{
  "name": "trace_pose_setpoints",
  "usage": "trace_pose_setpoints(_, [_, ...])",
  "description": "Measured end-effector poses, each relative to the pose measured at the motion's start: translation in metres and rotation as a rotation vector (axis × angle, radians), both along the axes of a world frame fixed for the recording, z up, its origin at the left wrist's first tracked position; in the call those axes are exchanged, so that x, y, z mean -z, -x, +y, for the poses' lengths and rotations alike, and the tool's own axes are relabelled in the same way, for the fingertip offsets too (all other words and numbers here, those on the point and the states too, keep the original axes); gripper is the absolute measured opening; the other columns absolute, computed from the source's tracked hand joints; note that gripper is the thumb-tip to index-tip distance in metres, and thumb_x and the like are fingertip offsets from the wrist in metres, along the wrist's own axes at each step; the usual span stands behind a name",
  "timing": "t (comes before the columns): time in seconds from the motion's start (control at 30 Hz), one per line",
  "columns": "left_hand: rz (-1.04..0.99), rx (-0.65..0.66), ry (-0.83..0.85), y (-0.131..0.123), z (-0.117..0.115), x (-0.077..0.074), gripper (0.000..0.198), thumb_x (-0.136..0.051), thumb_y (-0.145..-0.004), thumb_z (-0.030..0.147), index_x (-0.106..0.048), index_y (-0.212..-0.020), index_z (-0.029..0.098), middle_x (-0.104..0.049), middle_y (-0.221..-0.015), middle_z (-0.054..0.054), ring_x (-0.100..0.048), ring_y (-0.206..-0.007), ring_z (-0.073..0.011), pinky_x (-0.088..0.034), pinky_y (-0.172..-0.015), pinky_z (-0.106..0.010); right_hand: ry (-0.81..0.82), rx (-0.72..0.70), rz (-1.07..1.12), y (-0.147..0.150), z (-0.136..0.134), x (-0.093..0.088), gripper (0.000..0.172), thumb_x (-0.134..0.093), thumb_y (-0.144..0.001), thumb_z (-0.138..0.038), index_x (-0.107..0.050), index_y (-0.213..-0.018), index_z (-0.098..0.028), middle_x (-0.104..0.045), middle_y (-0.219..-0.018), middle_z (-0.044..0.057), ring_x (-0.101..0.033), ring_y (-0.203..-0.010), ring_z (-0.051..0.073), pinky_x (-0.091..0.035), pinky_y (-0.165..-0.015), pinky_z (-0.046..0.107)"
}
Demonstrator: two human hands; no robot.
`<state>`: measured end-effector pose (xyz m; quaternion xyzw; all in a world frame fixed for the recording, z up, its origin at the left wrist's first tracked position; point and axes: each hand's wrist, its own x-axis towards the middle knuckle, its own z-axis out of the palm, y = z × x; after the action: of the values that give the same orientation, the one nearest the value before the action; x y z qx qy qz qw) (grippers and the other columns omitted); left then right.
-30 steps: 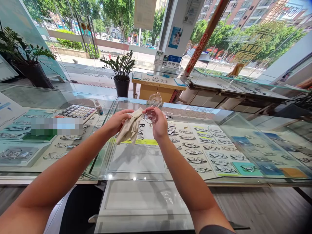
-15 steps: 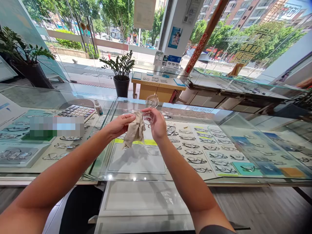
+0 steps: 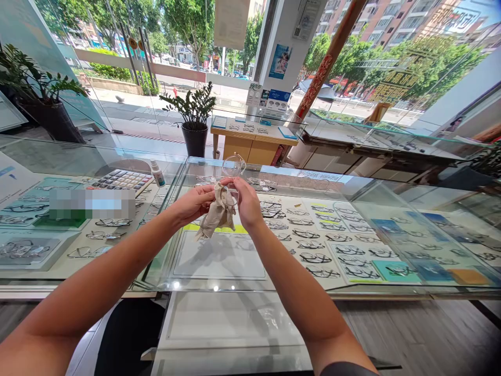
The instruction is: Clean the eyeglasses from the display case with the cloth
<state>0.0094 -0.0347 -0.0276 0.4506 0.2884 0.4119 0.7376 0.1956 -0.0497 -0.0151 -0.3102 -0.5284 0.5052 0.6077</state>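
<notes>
Above the glass counter, my left hand (image 3: pixel 194 203) pinches a crumpled beige cloth (image 3: pixel 216 215), which hangs down from the fingers. My right hand (image 3: pixel 248 202) grips a pair of eyeglasses (image 3: pixel 234 165) with clear round lenses and a thin frame. One lens stands up above the hands; the other is between them, partly covered by the cloth and fingers. Cloth and glasses touch there. Under the hands, a white panel with a thin dark outline (image 3: pixel 219 256) shows through the glass top.
The glass display counter (image 3: pixel 219 287) holds rows of eyeglasses (image 3: pixel 309 234). At the left are a calculator (image 3: pixel 122 179) and a small white spray bottle (image 3: pixel 157 173). Beyond the counter stand a potted plant (image 3: pixel 194 117) and a low wooden display table (image 3: pixel 250 141).
The eyeglasses and my right hand have shifted a little left, closer to my left hand. The cloth now covers more of the lower lens.
</notes>
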Motion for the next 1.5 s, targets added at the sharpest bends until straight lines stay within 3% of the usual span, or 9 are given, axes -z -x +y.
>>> trace_pose_setpoints(0.23, [-0.006,-0.010,-0.012,-0.002,-0.004,-0.001,0.043,-0.105,-0.077,0.047,-0.080,-0.094,0.016,-0.067,-0.073,0.000,-0.061,-0.063,-0.0120,-0.048,-0.061,-0.022,-0.007,0.039,-0.017,-0.001,-0.001,-0.003,0.039,-0.071,-0.095,-0.063,-0.080,-0.089,-0.025,-0.077,-0.101,0.004,-0.067,-0.104,0.025,-0.053,-0.101,0.038])
trace_pose_setpoints(0.53, [0.067,0.017,0.007,-0.013,-0.022,-0.018,0.058,-0.108,-0.067,0.058,-0.079,-0.091,0.014,-0.076,-0.081,-0.004,-0.067,-0.068,-0.0127,-0.050,-0.064,-0.022,0.018,-0.012,0.018,0.004,-0.005,-0.003,0.039,-0.073,-0.092,-0.063,-0.080,-0.088,-0.025,-0.077,-0.103,0.004,-0.067,-0.105,0.025,-0.053,-0.103,0.037])
trace_pose_setpoints(0.73, [0.083,0.028,-0.006,-0.015,-0.026,-0.015,0.060,-0.104,-0.070,0.067,-0.081,-0.085,0.013,-0.078,-0.077,-0.007,-0.070,-0.071,-0.0160,-0.052,-0.065,-0.024,-0.002,-0.024,0.008,0.005,-0.007,-0.001,0.037,-0.075,-0.093,-0.060,-0.081,-0.087,-0.024,-0.074,-0.107,0.004,-0.067,-0.112,0.024,-0.052,-0.108,0.035])
trace_pose_setpoints(0.83, [0.049,0.048,-0.024,-0.014,-0.025,-0.015,0.055,-0.105,-0.072,0.062,-0.081,-0.084,0.013,-0.079,-0.078,-0.007,-0.069,-0.068,-0.0155,-0.052,-0.064,-0.024,0.031,-0.037,0.000,0.006,-0.008,0.000,0.041,-0.076,-0.093,-0.065,-0.081,-0.090,-0.025,-0.073,-0.106,0.003,-0.066,-0.096,0.021,-0.056,-0.090,0.033])
trace_pose_setpoints(0.93, [0.009,0.099,-0.047,-0.013,-0.025,-0.016,0.049,-0.104,-0.076,0.054,-0.081,-0.084,0.013,-0.077,-0.077,-0.008,-0.071,-0.069,-0.0172,-0.053,-0.066,-0.025,0.104,-0.053,0.004,0.007,-0.009,0.000,0.047,-0.076,-0.090,-0.071,-0.079,-0.092,-0.025,-0.072,-0.101,0.002,-0.054,-0.071,0.015,-0.048,-0.065,0.031])
trace_pose_setpoints(1.0, [-0.011,0.123,-0.041,-0.012,-0.025,-0.016,0.046,-0.105,-0.076,0.049,-0.082,-0.088,0.012,-0.078,-0.080,-0.009,-0.073,-0.072,-0.0185,-0.055,-0.068,-0.026,0.127,-0.051,0.016,0.008,-0.009,0.000,0.048,-0.077,-0.087,-0.073,-0.079,-0.091,-0.024,-0.072,-0.098,0.002,-0.050,-0.067,0.014,-0.045,-0.061,0.030])
trace_pose_setpoints(1.23, [0.061,0.090,-0.017,-0.010,-0.025,-0.013,0.047,-0.104,-0.078,0.052,-0.084,-0.094,0.012,-0.080,-0.086,-0.010,-0.072,-0.073,-0.0180,-0.052,-0.066,-0.026,0.054,-0.022,-0.009,0.004,-0.005,0.002,0.046,-0.073,-0.095,-0.070,-0.079,-0.091,-0.025,-0.074,-0.105,0.003,-0.063,-0.083,0.019,-0.054,-0.078,0.033])
trace_pose_setpoints(1.33, [0.076,0.048,-0.046,-0.010,-0.024,-0.013,0.048,-0.105,-0.075,0.052,-0.083,-0.088,0.011,-0.079,-0.084,-0.009,-0.070,-0.071,-0.0167,-0.051,-0.066,-0.026,0.068,-0.028,0.016,0.004,-0.005,0.003,0.044,-0.075,-0.093,-0.069,-0.079,-0.093,-0.025,-0.073,-0.103,0.003,-0.060,-0.079,0.018,-0.053,-0.077,0.033])
trace_pose_setpoints(1.5, [0.061,0.053,-0.042,-0.010,-0.022,-0.014,0.052,-0.108,-0.071,0.050,-0.086,-0.099,0.011,-0.082,-0.088,-0.010,-0.073,-0.075,-0.0172,-0.053,-0.071,-0.025,0.087,-0.038,0.021,0.005,-0.005,0.003,0.045,-0.077,-0.091,-0.070,-0.080,-0.091,-0.025,-0.071,-0.092,0.002,-0.060,-0.077,0.018,-0.051,-0.074,0.032])
